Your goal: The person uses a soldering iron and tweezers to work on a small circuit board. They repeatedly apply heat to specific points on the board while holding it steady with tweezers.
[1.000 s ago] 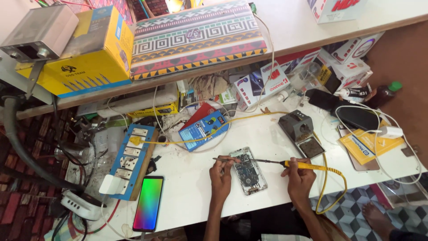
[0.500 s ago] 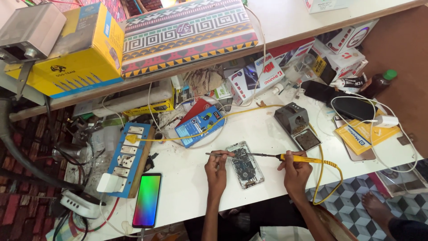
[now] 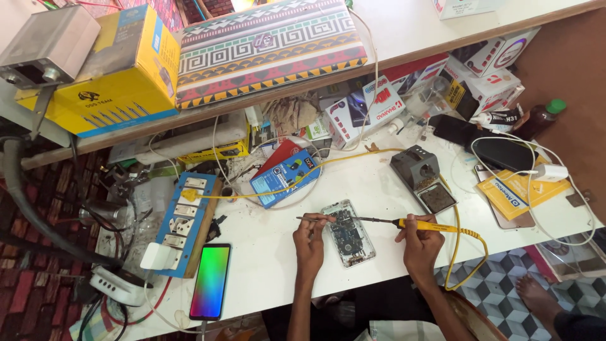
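While the iron (image 3: 429, 225) is being held in the right hand (image 3: 421, 243), not much is being changed from a second back: the view is just being shifted a little, and both hands are being kept over the phone (image 3: 348, 232) at the near middle of the bench (image 3: 379, 183). The iron's tip is being kept on the opened phone's far end, so the same joint is probably being worked and the job doesn't look any further along. Right fingers are being wrapped around the yellow handle. The left hand (image 3: 309, 235) is being pinched on a thin tool, looks like tweezers (image 3: 311, 219), pointed at the board from the left.

Room-wise, it's getting tight. The phone is being worked close to the near edge of the bench. The iron's cord (image 3: 470, 256) is being looped off that edge to the right. The station (image 3: 421, 175) is sitting just far-right of the hands, a lit phone (image 3: 210, 282) is lying near-left, and a switch board (image 3: 186, 218) beyond it. Open white surface is being left mostly between the phone and the lit one.
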